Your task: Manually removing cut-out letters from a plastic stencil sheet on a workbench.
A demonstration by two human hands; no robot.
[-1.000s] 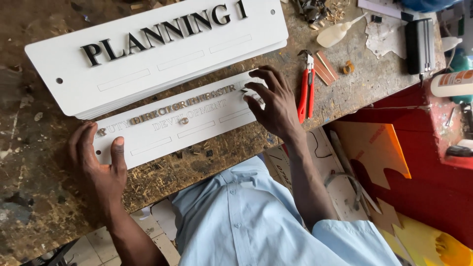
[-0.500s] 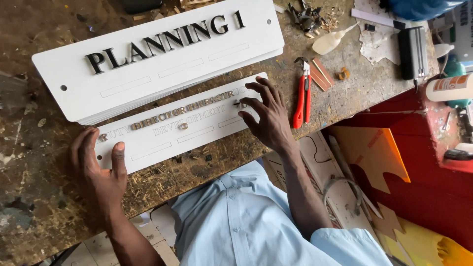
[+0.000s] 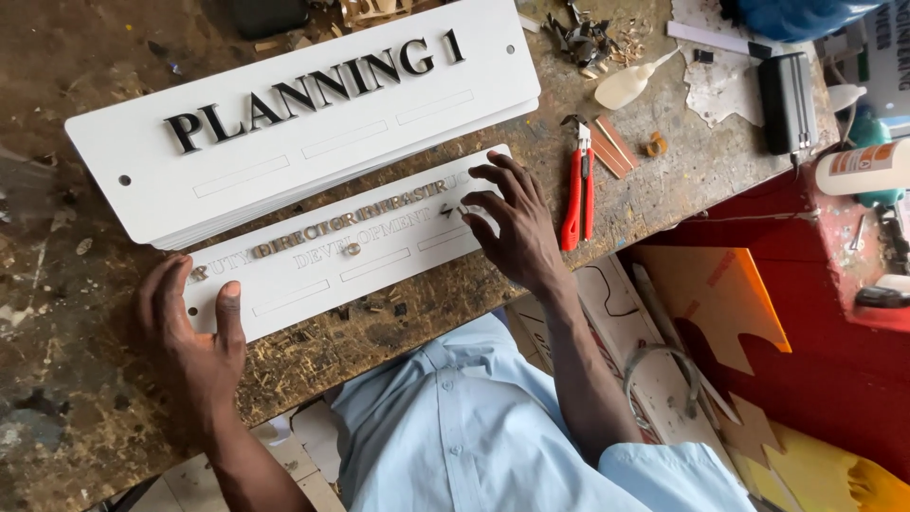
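On workbench (image 3: 57, 398): left hand (image 3: 190, 332) flat, right hand (image 3: 512, 223) fingers spread, both pressing small sign plate (image 3: 322, 251).

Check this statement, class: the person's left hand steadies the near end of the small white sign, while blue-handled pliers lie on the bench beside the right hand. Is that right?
Not quite. The head view shows the pliers have red handles, not blue. The rest holds: the left hand steadies the end of the small white sign, and the pliers lie on the bench beside the right hand.
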